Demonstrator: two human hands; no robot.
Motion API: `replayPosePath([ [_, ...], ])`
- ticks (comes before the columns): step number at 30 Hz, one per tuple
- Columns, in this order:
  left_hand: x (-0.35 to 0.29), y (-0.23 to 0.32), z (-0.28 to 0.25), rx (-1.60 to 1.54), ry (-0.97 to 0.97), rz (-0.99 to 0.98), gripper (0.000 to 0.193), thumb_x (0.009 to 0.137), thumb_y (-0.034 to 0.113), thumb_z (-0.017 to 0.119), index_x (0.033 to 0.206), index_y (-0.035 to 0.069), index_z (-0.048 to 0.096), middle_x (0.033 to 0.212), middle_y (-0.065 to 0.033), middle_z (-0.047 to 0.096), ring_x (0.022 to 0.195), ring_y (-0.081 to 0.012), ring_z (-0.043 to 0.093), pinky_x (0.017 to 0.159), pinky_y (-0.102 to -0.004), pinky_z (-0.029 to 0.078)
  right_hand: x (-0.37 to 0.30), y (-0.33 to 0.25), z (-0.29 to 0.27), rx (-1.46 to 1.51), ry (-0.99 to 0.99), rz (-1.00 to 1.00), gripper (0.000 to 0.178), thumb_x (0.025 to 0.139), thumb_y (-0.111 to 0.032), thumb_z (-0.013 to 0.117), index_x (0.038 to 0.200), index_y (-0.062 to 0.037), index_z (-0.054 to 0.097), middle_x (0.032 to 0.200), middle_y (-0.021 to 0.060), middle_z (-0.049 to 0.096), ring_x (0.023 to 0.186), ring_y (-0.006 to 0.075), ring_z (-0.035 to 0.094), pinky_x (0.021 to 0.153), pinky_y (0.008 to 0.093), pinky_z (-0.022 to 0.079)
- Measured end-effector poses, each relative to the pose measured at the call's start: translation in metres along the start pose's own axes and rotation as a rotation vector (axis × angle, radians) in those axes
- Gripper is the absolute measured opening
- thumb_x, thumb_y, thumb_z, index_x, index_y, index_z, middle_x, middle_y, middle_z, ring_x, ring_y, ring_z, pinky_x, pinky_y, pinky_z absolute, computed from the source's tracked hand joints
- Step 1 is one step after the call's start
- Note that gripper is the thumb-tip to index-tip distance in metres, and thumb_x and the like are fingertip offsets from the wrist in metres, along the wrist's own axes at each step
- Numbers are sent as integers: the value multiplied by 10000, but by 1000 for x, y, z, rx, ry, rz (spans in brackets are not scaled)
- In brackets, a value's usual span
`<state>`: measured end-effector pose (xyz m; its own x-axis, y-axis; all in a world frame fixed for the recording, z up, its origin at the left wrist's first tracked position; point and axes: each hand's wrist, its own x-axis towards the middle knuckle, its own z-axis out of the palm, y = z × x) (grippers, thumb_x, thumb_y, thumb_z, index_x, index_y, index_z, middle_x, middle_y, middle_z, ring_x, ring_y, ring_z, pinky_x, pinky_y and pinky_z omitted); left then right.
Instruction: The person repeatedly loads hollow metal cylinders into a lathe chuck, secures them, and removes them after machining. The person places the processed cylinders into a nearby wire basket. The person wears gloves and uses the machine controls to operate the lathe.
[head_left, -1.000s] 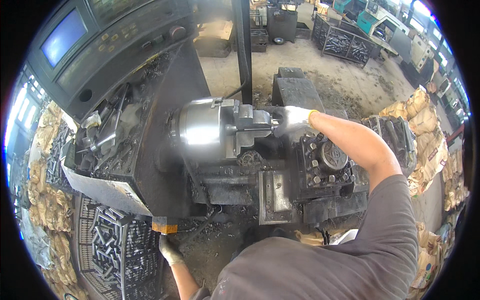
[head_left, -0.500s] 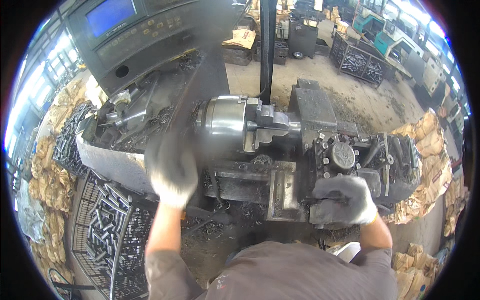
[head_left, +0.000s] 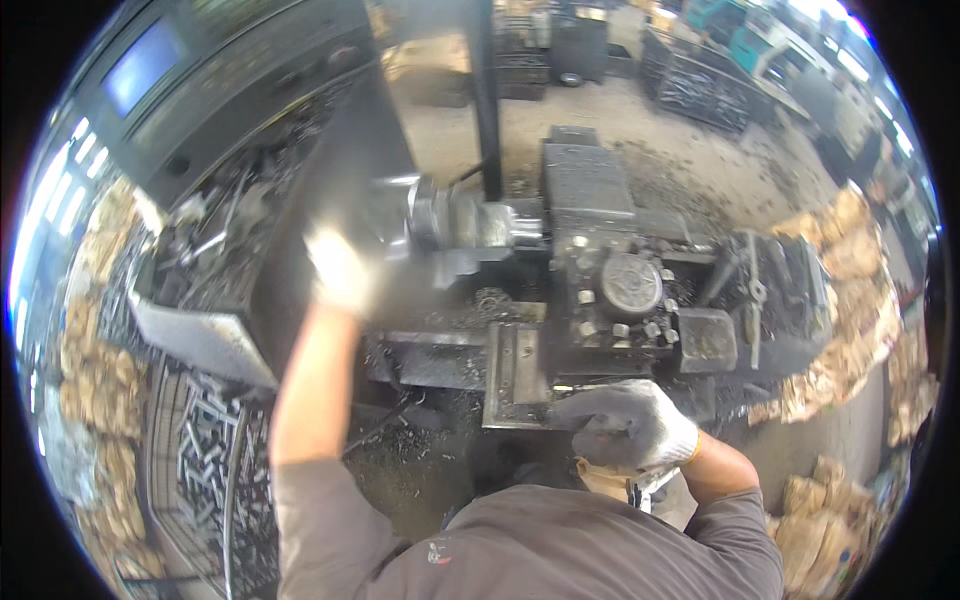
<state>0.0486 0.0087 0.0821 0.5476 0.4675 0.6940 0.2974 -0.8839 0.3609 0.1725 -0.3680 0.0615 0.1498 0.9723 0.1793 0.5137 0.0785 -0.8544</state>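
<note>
My left hand (head_left: 345, 270), in a pale work glove, is up at the near side of the lathe chuck (head_left: 424, 214). Motion smears its fingers, and whatever they touch is hidden. The chuck's stepped jaws (head_left: 478, 222) face the dark tool turret (head_left: 632, 284), where bolts ring a round cap. My right hand (head_left: 635, 425), in a grey-white glove, is low at the front of the carriage, beside the metal slide (head_left: 517, 375). Its fingers are curled closed; what lies inside them, if anything, cannot be made out.
A control panel with a lit screen (head_left: 143, 68) stands at the upper left. Below it, a crate of short metal rods (head_left: 208, 430) sits by the machine. Dark metal shavings (head_left: 430, 450) litter the area beneath the lathe. Brown sacks (head_left: 850, 300) are piled at the right.
My left hand has risen toward the chuck. My right hand has shifted left and slightly down, away from the turret's right side. The whole view has swung, so the machine sits further left.
</note>
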Motion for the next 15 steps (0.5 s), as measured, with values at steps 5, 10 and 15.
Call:
replayPosePath([
  [5,-356,0,-26,-106,-367,-579,192,965,294,723,1011,109,737,872,-196,746,817,-443,734,729,-533,579,41,0,84,215,-393,-46,390,886,-48,824,1267,-9,748,1013,132,818,909,223,806,830,342,635],
  [10,-725,125,-199,360,-74,-1844,404,969,395,640,1226,122,790,1194,-218,778,1177,-412,735,1024,-489,581,37,-61,211,186,-813,-65,413,886,-40,821,1287,11,735,1033,149,819,905,204,800,857,326,633],
  [15,-1085,461,-231,1328,153,-2507,262,1057,162,538,1152,38,748,1042,-202,795,875,-365,787,750,-483,623,13,-147,402,163,-1342,-311,419,876,-61,828,1281,1,739,1025,137,819,875,196,791,831,318,629],
])
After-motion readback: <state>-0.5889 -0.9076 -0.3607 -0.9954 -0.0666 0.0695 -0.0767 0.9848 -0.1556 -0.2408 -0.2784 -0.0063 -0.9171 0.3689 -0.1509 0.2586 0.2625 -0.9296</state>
